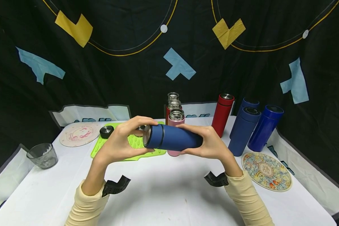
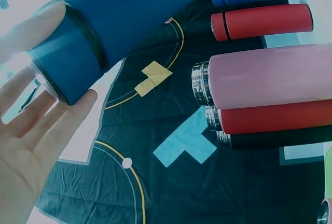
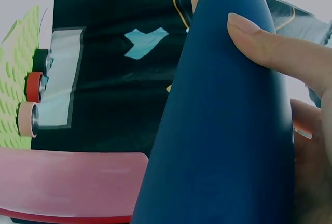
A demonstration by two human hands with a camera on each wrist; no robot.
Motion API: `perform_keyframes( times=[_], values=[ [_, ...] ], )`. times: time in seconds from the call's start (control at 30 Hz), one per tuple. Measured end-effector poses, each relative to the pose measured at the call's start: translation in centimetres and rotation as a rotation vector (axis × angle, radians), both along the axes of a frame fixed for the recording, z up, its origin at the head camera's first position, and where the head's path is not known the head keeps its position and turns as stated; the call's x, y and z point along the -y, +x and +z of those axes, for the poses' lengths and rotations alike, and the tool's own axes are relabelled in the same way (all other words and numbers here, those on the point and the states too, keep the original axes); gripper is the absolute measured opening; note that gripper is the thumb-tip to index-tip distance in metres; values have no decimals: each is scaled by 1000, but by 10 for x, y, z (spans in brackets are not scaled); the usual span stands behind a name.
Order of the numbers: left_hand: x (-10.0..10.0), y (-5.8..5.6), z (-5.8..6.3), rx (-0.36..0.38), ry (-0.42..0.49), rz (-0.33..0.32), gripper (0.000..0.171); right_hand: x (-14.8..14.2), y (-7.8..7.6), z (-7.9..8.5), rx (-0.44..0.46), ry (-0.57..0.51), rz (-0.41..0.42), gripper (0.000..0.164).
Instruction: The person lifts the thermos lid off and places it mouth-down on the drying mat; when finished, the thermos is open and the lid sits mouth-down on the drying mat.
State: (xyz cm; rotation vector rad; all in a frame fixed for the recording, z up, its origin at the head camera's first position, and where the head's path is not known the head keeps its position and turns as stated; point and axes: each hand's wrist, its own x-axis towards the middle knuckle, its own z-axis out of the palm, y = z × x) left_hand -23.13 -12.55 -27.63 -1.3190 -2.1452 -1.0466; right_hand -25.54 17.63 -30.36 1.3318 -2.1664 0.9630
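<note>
A blue thermos [image 1: 178, 138] is held sideways above the table, its lid [image 1: 153, 137] toward the left. My left hand [image 1: 117, 141] grips the lid between thumb and fingers, and the left wrist view shows the thumb on one side of the lid [image 2: 70, 71]. Around the body near the base, my right hand [image 1: 207, 142] holds the thermos, its thumb along the body [image 3: 223, 110] in the right wrist view. The lid sits on the body with a dark ring between them. Just behind stands a lidless pink thermos [image 1: 173, 153], partly hidden by the blue one.
Behind the pink thermos are lidless red [image 2: 280, 117] and black [image 2: 280, 138] ones. Loose lids lie on a green mat [image 1: 135, 156]. A glass [image 1: 43, 156] and a round pink mat [image 1: 79, 134] are left. Red [image 1: 222, 114] and several blue thermoses stand right, near a patterned mat [image 1: 266, 171].
</note>
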Motion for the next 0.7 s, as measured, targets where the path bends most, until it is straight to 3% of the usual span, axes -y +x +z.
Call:
perform_keyframes(
  times=[0.2,0.47,0.6,0.7],
  values=[
    [1,-1,-2,32,24,54,78,2,4,1,-88,4,-48,78],
    [-3,2,-3,197,72,174,69,5,6,2,-230,8,-119,78],
    [-4,1,-5,214,57,169,69,4,5,2,-231,12,-127,79],
    [-5,1,-5,181,39,142,71,3,4,2,-201,14,-107,79]
  ],
)
